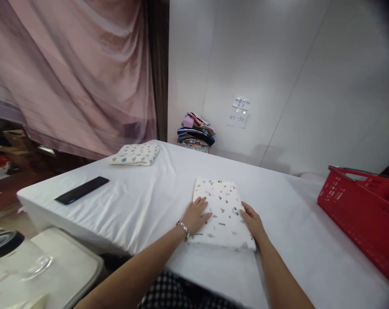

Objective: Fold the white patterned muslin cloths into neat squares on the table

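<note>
A folded white cloth (224, 214) with small printed figures lies flat on the white-covered table in front of me. My left hand (197, 215) rests on its left side, fingers spread and palm down, with a silver bracelet at the wrist. Along the right edge of the cloth is my right hand (252, 221), its fingers stretched out and touching the edge. Neither hand lifts the cloth. Farther back on the left sits a second folded cloth (135, 154), white with a coloured print.
A black flat bar-shaped object (82, 190) lies on the table (143, 206) at left. The red plastic basket (358, 210) stands at right. Several folded fabrics (197, 132) are stacked by the wall. At lower left is a clear container with a black lid (4, 244).
</note>
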Demonstrator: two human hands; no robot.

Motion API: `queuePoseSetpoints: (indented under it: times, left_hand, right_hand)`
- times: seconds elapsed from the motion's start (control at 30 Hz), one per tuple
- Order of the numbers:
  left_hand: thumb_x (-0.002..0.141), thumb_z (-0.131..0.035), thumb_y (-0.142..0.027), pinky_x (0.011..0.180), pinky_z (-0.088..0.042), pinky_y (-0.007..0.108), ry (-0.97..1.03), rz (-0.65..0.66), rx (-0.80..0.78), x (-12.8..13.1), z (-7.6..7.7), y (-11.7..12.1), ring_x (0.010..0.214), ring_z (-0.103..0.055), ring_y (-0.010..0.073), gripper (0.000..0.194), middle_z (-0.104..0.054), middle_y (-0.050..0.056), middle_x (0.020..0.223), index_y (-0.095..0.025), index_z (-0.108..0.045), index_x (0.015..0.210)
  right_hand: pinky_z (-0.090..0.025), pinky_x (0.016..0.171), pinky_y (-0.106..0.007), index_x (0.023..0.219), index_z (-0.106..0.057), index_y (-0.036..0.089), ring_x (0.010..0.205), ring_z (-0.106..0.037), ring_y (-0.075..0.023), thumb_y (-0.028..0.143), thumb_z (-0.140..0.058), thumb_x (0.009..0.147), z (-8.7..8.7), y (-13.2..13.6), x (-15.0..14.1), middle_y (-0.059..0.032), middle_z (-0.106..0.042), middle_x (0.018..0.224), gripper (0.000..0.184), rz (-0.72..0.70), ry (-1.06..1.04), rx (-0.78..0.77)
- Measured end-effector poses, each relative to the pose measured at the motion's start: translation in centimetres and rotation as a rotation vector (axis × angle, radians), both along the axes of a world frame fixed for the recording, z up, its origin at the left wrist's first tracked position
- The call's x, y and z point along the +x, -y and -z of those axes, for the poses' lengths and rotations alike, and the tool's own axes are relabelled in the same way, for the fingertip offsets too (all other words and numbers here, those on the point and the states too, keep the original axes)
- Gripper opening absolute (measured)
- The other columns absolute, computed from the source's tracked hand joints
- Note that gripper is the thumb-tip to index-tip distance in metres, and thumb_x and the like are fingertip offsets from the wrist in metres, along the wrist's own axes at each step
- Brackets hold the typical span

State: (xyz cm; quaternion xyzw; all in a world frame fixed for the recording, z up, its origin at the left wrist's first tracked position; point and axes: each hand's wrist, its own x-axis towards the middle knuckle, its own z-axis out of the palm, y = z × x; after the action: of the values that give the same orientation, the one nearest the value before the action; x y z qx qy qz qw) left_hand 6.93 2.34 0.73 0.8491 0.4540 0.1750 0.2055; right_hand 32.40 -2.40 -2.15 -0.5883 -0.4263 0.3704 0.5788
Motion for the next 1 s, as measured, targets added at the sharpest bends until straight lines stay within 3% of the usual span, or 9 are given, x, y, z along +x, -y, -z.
queuePoseSetpoints:
  times: [0.3,0.5,0.67,0.83,1.0]
  left_hand:
    - [0.081,-0.036,-0.049,0.106,-0.018,0.037,0.107,0.052,0.018,-2.7,1.1,4.0,0.130,-0.010,0.0189,0.057,-0.020,0.003,0.141,-0.018,-0.035,0.129]
    - [0.076,-0.043,-0.055,0.105,-0.019,0.041,0.079,0.102,0.075,-4.0,0.9,5.8,0.130,-0.010,0.0227,0.064,-0.018,0.003,0.142,-0.023,-0.033,0.131]
    - [0.065,-0.060,-0.047,0.105,-0.019,0.043,0.018,0.135,0.096,-4.4,1.2,6.2,0.130,-0.008,0.0249,0.075,-0.014,0.001,0.143,-0.027,-0.030,0.131]
    - [0.067,-0.060,-0.039,0.104,-0.021,0.041,0.001,0.142,0.153,-4.3,1.7,5.9,0.130,-0.009,0.0235,0.069,-0.018,0.002,0.142,-0.026,-0.033,0.129]
    - [0.069,-0.058,-0.038,0.103,-0.022,0.040,-0.022,0.143,0.173,-4.2,1.3,5.9,0.130,-0.009,0.0227,0.065,-0.020,0.004,0.141,-0.024,-0.035,0.128]
  right_hand:
    - [-0.040,0.090,-0.034,0.113,-0.054,0.019,0.103,-0.053,-0.0210,0.038,-0.062,0.064,-0.6,0.7,-0.5,-0.0046,-0.058,0.113,0.054,0.074,0.112,-0.029]
    - [-0.048,0.076,-0.033,0.114,-0.053,0.020,0.088,-0.060,-0.0216,0.039,-0.063,0.063,-2.4,1.9,-1.5,-0.0045,-0.063,0.102,0.056,0.068,-0.056,-0.135]
    - [-0.051,0.067,-0.032,0.120,-0.047,0.022,0.086,-0.061,-0.0227,0.039,-0.062,0.065,-2.4,5.2,-1.9,-0.0059,-0.063,0.102,0.060,0.022,-0.156,-0.186]
    - [-0.051,0.064,-0.033,0.122,-0.044,0.025,0.088,-0.060,-0.0236,0.040,-0.061,0.067,-1.8,7.9,-2.4,-0.0058,-0.060,0.108,0.059,0.020,-0.222,-0.204]
    - [-0.050,0.065,-0.034,0.122,-0.043,0.028,0.085,-0.060,-0.0218,0.037,-0.062,0.067,-2.0,8.4,-2.4,-0.0049,-0.060,0.106,0.059,0.029,-0.253,-0.229]
